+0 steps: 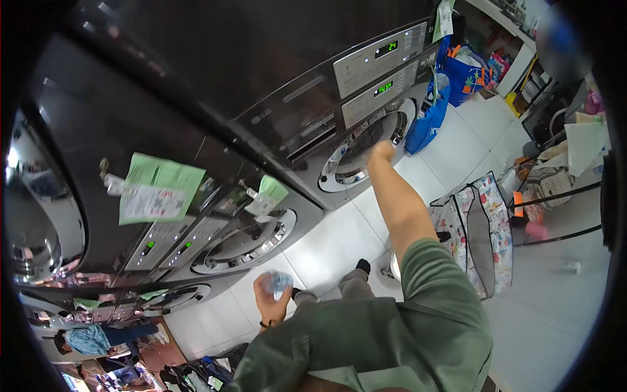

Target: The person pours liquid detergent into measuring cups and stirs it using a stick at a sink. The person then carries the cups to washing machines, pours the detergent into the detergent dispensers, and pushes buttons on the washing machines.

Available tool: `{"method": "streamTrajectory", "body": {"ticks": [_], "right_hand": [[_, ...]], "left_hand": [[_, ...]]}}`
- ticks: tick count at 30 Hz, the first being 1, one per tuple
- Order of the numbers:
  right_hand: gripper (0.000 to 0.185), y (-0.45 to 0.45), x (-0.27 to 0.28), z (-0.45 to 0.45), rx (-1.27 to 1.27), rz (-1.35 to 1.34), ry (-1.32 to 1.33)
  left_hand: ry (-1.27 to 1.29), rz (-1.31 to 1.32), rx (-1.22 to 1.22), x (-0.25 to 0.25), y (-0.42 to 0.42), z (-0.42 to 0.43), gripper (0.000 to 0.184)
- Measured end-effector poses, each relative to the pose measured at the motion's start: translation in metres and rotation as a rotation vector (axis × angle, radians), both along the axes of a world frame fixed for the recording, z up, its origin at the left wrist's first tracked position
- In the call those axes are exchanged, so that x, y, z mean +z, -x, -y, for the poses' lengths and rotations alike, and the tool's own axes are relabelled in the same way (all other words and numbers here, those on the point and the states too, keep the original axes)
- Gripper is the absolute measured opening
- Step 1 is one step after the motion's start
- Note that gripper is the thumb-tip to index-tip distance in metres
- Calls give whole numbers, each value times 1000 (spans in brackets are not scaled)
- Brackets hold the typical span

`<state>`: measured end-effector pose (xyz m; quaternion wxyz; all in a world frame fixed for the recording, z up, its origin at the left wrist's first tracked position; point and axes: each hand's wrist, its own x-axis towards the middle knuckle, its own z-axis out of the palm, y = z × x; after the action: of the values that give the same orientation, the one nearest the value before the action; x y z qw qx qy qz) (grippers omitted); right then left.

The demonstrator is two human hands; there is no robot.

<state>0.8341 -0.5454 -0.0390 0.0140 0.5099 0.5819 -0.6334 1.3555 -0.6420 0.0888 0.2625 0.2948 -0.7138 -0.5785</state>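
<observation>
My left hand (269, 307) is closed around a small clear plastic object (279, 282), held above the tiled floor; its exact kind is hard to make out. My right arm reaches forward, and my right hand (382, 153) is at the round door (346, 157) of a washing machine, over its right edge. The fingers of that hand are hidden. Above the door, two control panels (385, 49) show green digits. Green and white paper tags (160, 189) hang on the machines to the left.
Blue bags (428, 124) stand beside the machine. A patterned fabric basket (486, 228) is at the right, near bags and loose items. More machines line the left, where another person (91, 340) stands far off. Dark clothes (202, 372) lie at the bottom left.
</observation>
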Motion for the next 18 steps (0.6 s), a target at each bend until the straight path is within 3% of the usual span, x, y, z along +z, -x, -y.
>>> {"method": "streamTrajectory", "body": {"ticks": [5, 8, 11, 13, 16, 18], "right_hand": [[53, 64, -13, -24, -127, 109, -59], [56, 105, -8, -14, -244, 12, 214], [60, 128, -8, 13, -184, -431, 777], [65, 116, 6, 15, -245, -420, 773], [72, 112, 33, 3, -316, -101, 546], [70, 107, 25, 7, -303, -96, 486]], "left_hand": [[-18, 120, 52, 4, 6, -13, 68], [-13, 153, 82, -2, 9, -11, 70], [-17, 157, 138, -4, 17, -9, 71], [-20, 163, 170, 2, 22, -7, 71], [-18, 173, 160, 2, 30, -10, 69], [14, 124, 95, 2, 41, -5, 69]]}}
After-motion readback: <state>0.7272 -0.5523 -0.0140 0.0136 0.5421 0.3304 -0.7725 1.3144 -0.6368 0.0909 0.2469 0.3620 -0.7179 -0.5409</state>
